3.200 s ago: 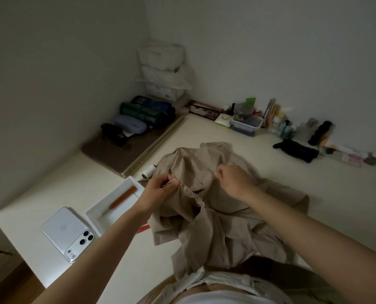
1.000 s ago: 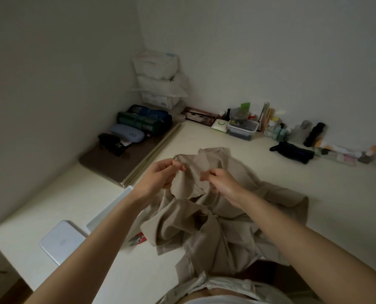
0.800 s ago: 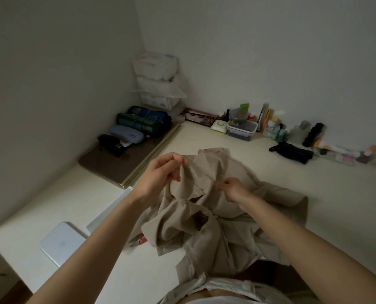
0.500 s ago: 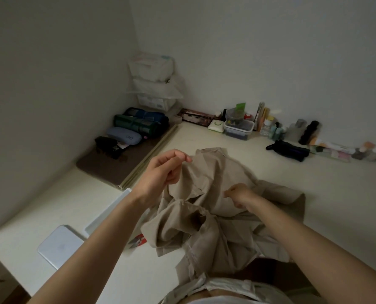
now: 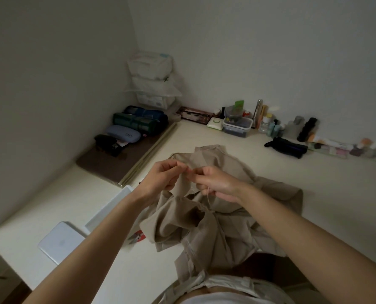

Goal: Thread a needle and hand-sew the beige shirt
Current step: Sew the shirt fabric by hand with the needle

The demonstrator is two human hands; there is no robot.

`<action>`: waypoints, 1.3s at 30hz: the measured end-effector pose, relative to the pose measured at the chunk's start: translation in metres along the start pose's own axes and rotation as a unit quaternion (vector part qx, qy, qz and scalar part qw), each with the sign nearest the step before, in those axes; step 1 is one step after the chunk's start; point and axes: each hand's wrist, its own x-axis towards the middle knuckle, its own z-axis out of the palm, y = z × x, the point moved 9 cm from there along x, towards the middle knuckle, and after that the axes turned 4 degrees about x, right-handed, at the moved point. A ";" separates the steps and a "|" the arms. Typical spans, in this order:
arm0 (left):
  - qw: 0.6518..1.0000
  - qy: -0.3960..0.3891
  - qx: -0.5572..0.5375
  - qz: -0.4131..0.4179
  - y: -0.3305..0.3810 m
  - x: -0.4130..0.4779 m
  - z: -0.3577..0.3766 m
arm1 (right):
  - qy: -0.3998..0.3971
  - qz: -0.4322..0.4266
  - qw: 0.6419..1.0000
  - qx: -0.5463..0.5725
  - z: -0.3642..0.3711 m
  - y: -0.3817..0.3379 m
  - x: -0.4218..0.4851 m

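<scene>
Pinching a raised fold of the crumpled beige cotton shirt (image 5: 226,218) between thumb and forefinger, the left hand (image 5: 160,179) held the cloth up off the cream tabletop (image 5: 314,216), its other fingers curled beneath. The right hand (image 5: 217,183) met it fingertip to fingertip, fingers curled and pinched on a pale thread (image 5: 208,194) that hung in a slack loop below the knuckles; the needle itself was too small to make out. The shirt lay heaped at the middle of the table, its near hem spilling over the edge toward the person's lap. That slack loop looked the likeliest trouble: drawn through quickly, it could knot on itself or snag a crease. With the fingertips touching, an unseen needle point could prick the left forefinger. Dim light and bunched cloth made it easy to catch a second layer by mistake. Small red-handled snips (image 5: 137,236) lay at the shirt's left edge, where dragged fabric could sweep them off.
</scene>
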 end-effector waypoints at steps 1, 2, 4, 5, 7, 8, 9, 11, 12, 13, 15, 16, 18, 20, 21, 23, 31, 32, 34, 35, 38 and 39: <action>1.000 0.004 0.003 0.002 0.000 -0.001 -0.001 | 0.012 -0.004 1.000 0.004 -0.004 0.001 0.001; 1.000 0.010 0.006 0.004 0.001 -0.002 -0.002 | 0.024 -0.004 1.000 0.004 -0.009 0.001 -0.001; 1.000 0.022 0.008 0.010 0.002 -0.004 -0.006 | 0.051 -0.002 0.999 -0.007 -0.021 0.003 -0.003; 1.000 0.029 0.003 0.012 0.002 -0.005 -0.008 | 0.069 0.001 0.998 -0.014 -0.028 0.004 -0.005; 0.999 0.039 -0.005 0.014 0.003 -0.007 -0.010 | 0.115 0.011 0.993 -0.008 -0.042 0.008 -0.008; 0.999 0.043 -0.005 0.016 0.004 -0.007 -0.010 | 0.137 0.020 0.990 0.008 -0.049 0.011 -0.009; 0.999 0.046 -0.003 0.018 0.005 -0.008 -0.010 | 0.157 0.028 0.987 0.029 -0.055 0.016 -0.009; 0.998 0.048 -0.011 0.025 0.006 -0.008 -0.008 | 0.188 0.046 0.979 0.061 -0.064 0.026 -0.010; 0.998 0.048 -0.020 0.028 0.007 -0.007 -0.007 | 0.198 0.055 0.976 0.073 -0.068 0.031 -0.010; 0.998 0.046 -0.029 0.031 0.006 -0.007 -0.007 | 0.208 0.063 0.972 0.084 -0.071 0.035 -0.010; 0.998 0.034 -0.033 0.037 0.004 -0.007 -0.003 | 0.230 0.072 0.965 0.100 -0.077 0.042 -0.011; 0.998 0.029 -0.030 0.039 0.003 -0.007 -0.002 | 0.240 0.072 0.963 0.101 -0.079 0.044 -0.012; 0.999 0.027 -0.023 0.032 -0.002 -0.005 -0.002 | 0.250 0.069 0.963 0.073 -0.083 0.044 -0.014; 1.000 0.019 0.006 0.016 -0.010 -0.003 -0.003 | 0.227 0.080 0.970 -0.018 -0.081 0.043 -0.014; 0.999 0.017 0.038 0.008 -0.014 -0.002 -0.005 | 0.207 0.088 0.972 -0.070 -0.077 0.042 -0.013; 0.994 0.025 0.104 -0.005 -0.024 -0.001 -0.009 | 0.181 0.081 0.969 -0.145 -0.070 0.039 -0.011; 0.988 0.017 0.153 0.031 -0.015 -0.002 0.005 | 0.004 -0.022 0.998 -0.058 -0.007 0.015 -0.005; 0.988 0.019 0.147 0.035 -0.014 -0.002 0.005 | -0.005 -0.021 0.998 -0.053 -0.003 0.015 -0.005; 0.990 0.035 0.130 0.030 -0.016 -0.003 0.000 | 0.015 -0.024 0.998 -0.055 -0.005 0.014 -0.006; 0.991 0.038 0.126 0.014 -0.021 -0.003 -0.003 | 0.027 -0.030 0.998 -0.054 -0.008 0.014 -0.007; 0.985 -0.011 0.148 -0.083 -0.049 -0.008 -0.002 | 0.036 -0.036 0.998 -0.042 -0.015 0.017 -0.009; 0.978 -0.033 0.171 -0.112 -0.059 -0.012 0.000 | 0.031 -0.028 0.998 -0.045 -0.015 0.018 -0.012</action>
